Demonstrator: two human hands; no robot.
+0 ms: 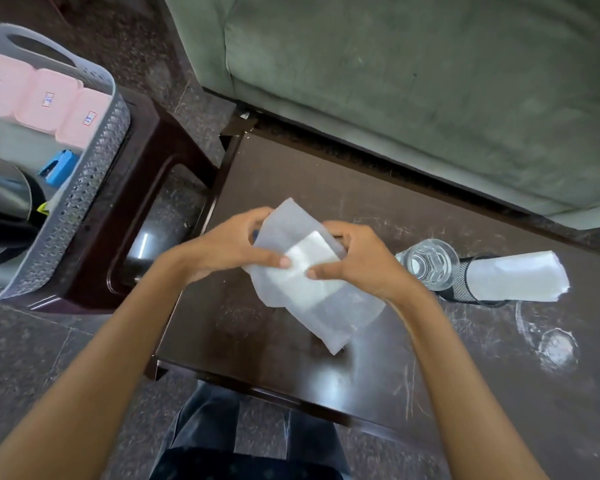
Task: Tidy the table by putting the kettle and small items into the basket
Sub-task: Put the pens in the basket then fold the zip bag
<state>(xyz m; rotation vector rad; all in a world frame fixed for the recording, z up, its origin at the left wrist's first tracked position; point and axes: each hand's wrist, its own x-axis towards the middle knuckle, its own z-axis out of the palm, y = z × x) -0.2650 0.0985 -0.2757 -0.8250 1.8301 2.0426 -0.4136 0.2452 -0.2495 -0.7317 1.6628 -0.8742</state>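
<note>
Both hands hold a white tissue (312, 282) above the dark table (326, 358). My left hand (229, 247) grips its left side and my right hand (357, 261) pinches its right side, thumbs on top. The tissue is partly folded and hangs toward me. The grey perforated basket (94, 174) stands at the left on a dark stool (146, 161). Inside it are the steel kettle (4, 195), three pink boxes (45, 95) and a blue stapler (58, 167).
A clear glass (428, 263) and a black mesh holder (465, 282) with white paper (516, 275) in it stand on the table to the right of my hands. A green sofa (413, 81) runs along the table's far edge. White scuff marks (555, 348) mark the table at right.
</note>
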